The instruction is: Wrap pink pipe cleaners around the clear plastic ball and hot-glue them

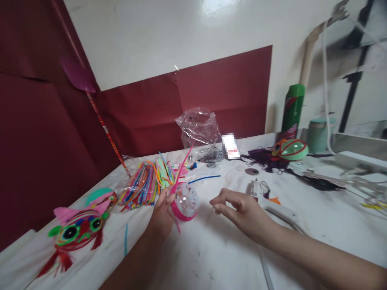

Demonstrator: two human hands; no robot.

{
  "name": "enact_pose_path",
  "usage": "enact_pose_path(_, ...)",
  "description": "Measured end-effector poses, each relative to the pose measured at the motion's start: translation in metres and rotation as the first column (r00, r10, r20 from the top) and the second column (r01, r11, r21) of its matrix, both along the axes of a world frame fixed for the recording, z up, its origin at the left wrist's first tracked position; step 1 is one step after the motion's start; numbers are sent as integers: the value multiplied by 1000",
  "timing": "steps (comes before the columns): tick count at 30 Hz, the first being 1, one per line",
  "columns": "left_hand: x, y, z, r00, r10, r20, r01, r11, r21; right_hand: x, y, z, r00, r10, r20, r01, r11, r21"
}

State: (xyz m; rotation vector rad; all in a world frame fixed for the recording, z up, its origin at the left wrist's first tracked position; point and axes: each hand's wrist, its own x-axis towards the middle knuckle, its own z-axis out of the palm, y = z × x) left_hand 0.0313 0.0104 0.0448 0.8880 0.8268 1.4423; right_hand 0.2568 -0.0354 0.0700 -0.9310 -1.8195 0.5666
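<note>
My left hand point(161, 213) is closed around a small clear dome with a pink rim point(185, 201), held just above the white table point(211, 257). A pink strip point(183, 165) sticks up from the dome. My right hand point(238, 211) hovers a short way to the right of the dome. Its fingers are loosely curled and apart, and nothing is in them. Behind the left hand lies a bundle of several coloured strips point(145, 185).
A colourful fish-shaped craft point(80, 229) lies at the left, a white glue gun point(272, 205) right of my right hand. Farther back are a clear plastic bag point(199, 129), a green fish-shaped craft point(290, 149), a green bottle point(292, 106), a teal jar point(317, 135) and dark threads point(263, 159).
</note>
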Motion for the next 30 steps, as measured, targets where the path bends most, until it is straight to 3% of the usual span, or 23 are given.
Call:
enact_pose_path(5,-3,5,-8,998,-32,59,28,998,63,3,3,0,995,-91,33,93,995,-47)
enact_pose_path(9,-4,9,-12,991,-66,117,56,995,88,3,5,1,996,-64,56,67,997,-43)
enact_pose_path(15,-7,12,-12,970,-147,196,157,987,-37,3,16,-11,993,-61,103,69,995,-72)
enact_pose_path(21,-7,13,-12,948,-194,251,231,965,-127,-1,21,-21,948,64,313,-17,988,-151)
enact_pose_path(30,-4,7,-7,950,-191,248,235,959,-160,-2,22,-27,933,22,360,2,998,-66)
